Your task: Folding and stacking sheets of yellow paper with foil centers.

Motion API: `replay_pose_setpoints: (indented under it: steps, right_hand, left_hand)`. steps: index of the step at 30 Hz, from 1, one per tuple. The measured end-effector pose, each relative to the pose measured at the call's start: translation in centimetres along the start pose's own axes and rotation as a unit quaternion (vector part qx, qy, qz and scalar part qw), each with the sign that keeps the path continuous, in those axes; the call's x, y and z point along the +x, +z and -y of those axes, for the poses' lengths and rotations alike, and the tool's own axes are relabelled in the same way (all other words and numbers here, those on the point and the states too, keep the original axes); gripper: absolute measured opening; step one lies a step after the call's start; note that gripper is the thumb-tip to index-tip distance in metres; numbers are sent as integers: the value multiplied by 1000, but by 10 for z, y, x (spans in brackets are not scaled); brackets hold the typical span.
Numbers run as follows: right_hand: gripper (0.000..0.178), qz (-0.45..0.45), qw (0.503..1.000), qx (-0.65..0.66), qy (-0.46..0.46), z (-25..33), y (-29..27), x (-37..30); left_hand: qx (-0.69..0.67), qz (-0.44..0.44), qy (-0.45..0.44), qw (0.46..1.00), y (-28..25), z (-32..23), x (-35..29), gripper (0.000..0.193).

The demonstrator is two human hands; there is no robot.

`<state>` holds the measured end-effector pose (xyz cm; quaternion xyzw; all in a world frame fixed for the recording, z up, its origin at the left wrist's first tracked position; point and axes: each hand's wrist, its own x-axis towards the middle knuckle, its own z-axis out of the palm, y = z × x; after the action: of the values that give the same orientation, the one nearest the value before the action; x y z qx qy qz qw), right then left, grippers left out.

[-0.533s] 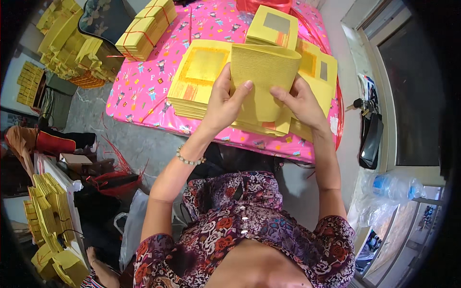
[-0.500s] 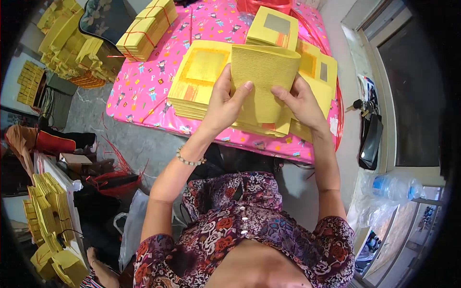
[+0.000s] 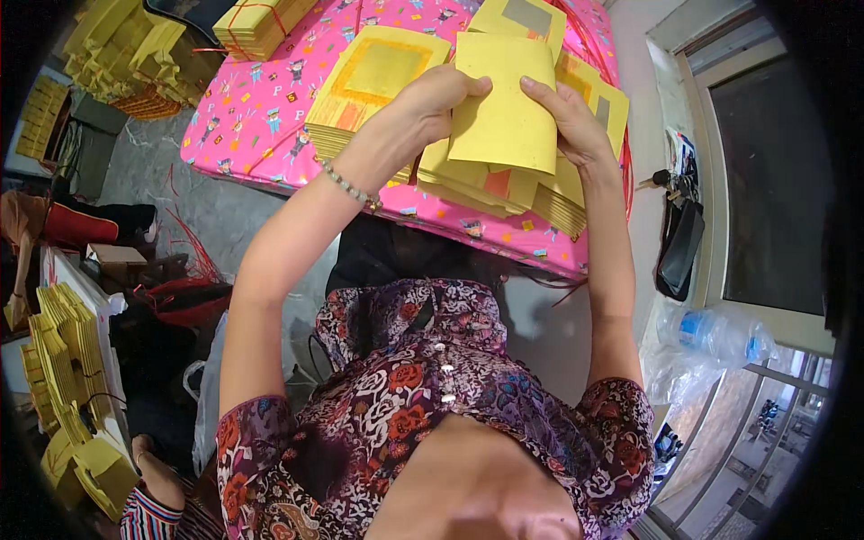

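Note:
A bent stack of plain yellow paper sheets (image 3: 502, 117) is held up over the pink-covered table (image 3: 247, 117). My left hand (image 3: 441, 99) grips its left edge with the thumb on the front face. On the right edge, my right hand (image 3: 571, 121) grips it in the same way, its fingers mostly hidden behind. Below the held sheets lies another yellow paper pile (image 3: 468, 184), partly covered. Left of my hands is a thick pile of yellow paper printed with an orange-framed silvery square (image 3: 382, 70). More printed yellow paper (image 3: 612, 112) lies to the right.
Bundles tied with red string (image 3: 261, 27) sit at the table's far left. Yellow paper is heaped by a dark chair at the upper left and on a white surface (image 3: 117, 360) lower left. Another person's arm (image 3: 160, 468) shows nearby. Plastic bottles (image 3: 720, 335) stand at right.
The held stack has turned from showing its ridged sheet edges to showing a smooth flat face. Both hands have moved up in the picture with it, and the whole view has shifted.

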<state>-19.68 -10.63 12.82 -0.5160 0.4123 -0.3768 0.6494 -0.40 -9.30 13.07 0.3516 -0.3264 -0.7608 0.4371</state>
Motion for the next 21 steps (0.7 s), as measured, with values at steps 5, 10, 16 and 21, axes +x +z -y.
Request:
replay_pose_setpoints:
  steps: [5,10,16,21]
  right_hand:
    - [42,12,1000,-7,15,-3,-1,0]
    - [40,-28,994,-98,-51,-1,2,-9]
    - [29,-77,971,-51,-219,3,18,-25]
    - [27,-73,969,-89,-219,6,19,-35]
  left_hand:
    - [-48,-18,-51,997,0,3,0,34]
    - [31,20,60,997,1,13,-6,35]
    - [97,12,228,969,13,28,-29,43]
    - [104,19,258,960,12,35,-37,43]
